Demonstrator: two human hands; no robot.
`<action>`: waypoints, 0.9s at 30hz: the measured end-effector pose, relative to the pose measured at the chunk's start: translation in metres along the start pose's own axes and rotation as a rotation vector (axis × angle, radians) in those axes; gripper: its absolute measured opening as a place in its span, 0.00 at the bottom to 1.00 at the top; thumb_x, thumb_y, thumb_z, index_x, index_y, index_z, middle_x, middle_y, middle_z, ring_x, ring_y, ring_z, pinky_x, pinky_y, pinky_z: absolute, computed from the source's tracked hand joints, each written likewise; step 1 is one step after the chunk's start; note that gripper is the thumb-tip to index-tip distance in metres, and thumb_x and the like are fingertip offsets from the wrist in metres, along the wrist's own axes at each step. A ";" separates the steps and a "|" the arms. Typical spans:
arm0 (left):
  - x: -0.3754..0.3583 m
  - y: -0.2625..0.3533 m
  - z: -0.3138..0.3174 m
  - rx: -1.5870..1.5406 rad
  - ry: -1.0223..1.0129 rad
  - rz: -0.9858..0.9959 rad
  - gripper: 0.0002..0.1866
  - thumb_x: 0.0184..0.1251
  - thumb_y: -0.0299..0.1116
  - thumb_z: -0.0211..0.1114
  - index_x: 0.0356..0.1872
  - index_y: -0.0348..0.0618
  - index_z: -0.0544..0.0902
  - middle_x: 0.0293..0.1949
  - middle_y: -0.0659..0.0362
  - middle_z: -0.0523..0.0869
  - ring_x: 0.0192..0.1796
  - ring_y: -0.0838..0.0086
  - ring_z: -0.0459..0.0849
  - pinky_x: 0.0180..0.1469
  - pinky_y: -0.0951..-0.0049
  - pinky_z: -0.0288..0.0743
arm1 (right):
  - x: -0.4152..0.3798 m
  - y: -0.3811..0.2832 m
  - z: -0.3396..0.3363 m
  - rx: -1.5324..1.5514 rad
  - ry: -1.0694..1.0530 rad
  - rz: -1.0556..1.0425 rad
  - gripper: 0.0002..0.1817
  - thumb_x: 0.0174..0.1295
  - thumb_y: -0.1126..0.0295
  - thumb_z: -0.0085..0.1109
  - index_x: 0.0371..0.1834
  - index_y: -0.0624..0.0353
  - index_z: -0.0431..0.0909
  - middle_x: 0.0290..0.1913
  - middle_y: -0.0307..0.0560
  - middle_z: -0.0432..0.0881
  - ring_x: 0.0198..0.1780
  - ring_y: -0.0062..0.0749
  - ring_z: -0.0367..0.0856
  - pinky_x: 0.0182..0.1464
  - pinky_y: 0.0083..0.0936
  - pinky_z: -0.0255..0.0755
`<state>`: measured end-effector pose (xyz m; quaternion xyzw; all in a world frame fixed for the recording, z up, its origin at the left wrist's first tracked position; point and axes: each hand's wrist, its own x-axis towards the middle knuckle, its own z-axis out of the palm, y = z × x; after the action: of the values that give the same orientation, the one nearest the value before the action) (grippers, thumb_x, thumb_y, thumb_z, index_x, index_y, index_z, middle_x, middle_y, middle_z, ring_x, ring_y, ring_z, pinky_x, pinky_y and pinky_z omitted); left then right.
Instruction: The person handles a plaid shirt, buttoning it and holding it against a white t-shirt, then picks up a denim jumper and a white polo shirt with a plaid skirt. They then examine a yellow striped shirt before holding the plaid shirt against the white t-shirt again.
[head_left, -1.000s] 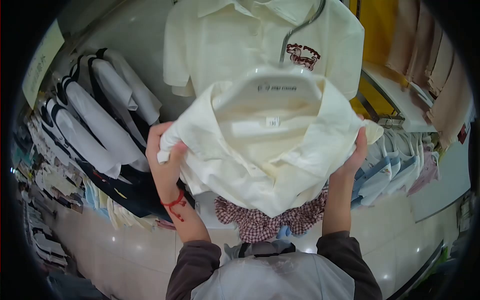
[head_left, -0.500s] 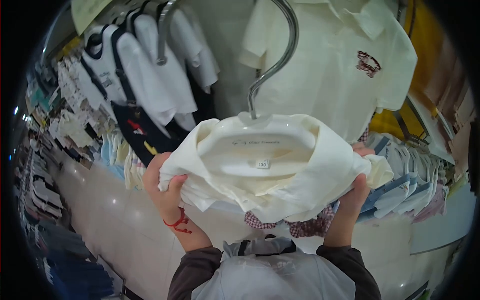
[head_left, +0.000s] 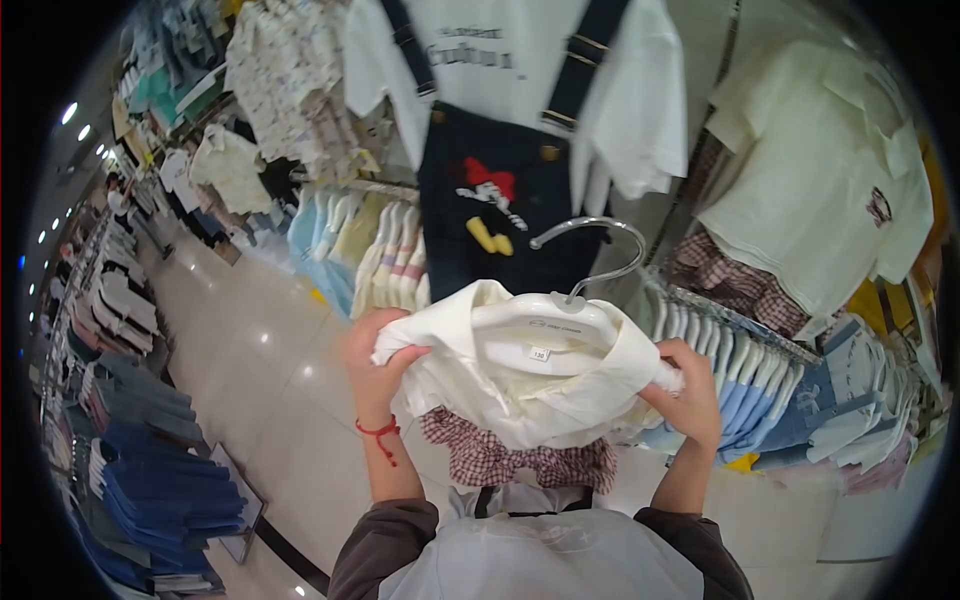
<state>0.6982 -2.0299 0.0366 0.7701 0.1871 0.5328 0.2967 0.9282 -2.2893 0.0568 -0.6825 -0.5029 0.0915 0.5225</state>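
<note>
I hold a cream collared shirt (head_left: 520, 385) on a white plastic hanger (head_left: 545, 322) with a metal hook, in front of my chest. My left hand (head_left: 375, 360), with a red string at the wrist, grips the shirt's left shoulder. My right hand (head_left: 688, 392) grips its right shoulder. A size tag reading 130 shows inside the collar. Below the cream shirt hangs a red checked fabric (head_left: 510, 462).
A display of white tee with navy dungarees (head_left: 505, 180) hangs straight ahead. Another cream polo (head_left: 820, 190) hangs at the right above a rail of pale blue garments (head_left: 790, 395). Racks of folded blue clothes (head_left: 150, 470) line the left of a shiny floor aisle.
The view has swung left and up; the shirt on its hanger has come lower and farther from the camera. Both hands keep their grip on the shoulders.
</note>
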 end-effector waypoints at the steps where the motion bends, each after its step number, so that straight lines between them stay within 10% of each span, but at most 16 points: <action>1: -0.003 -0.014 -0.008 0.021 -0.008 -0.028 0.19 0.33 0.28 0.74 0.31 0.35 0.79 0.28 0.56 0.81 0.32 0.69 0.79 0.37 0.74 0.70 | 0.007 0.000 0.020 -0.066 -0.016 0.002 0.16 0.43 0.72 0.66 0.36 0.63 0.76 0.32 0.50 0.80 0.34 0.38 0.81 0.37 0.26 0.71; 27: 0.086 -0.260 -0.206 0.668 -0.098 -0.089 0.17 0.45 0.45 0.67 0.29 0.42 0.78 0.25 0.56 0.78 0.29 0.60 0.77 0.30 0.64 0.68 | 0.235 -0.009 0.366 -0.179 -0.341 -0.206 0.17 0.45 0.69 0.61 0.40 0.63 0.73 0.33 0.56 0.79 0.35 0.52 0.78 0.36 0.37 0.72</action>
<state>0.5446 -1.7284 -0.0202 0.8406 0.3703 0.3909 0.0596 0.7972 -1.8789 -0.0015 -0.6460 -0.6570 0.1069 0.3737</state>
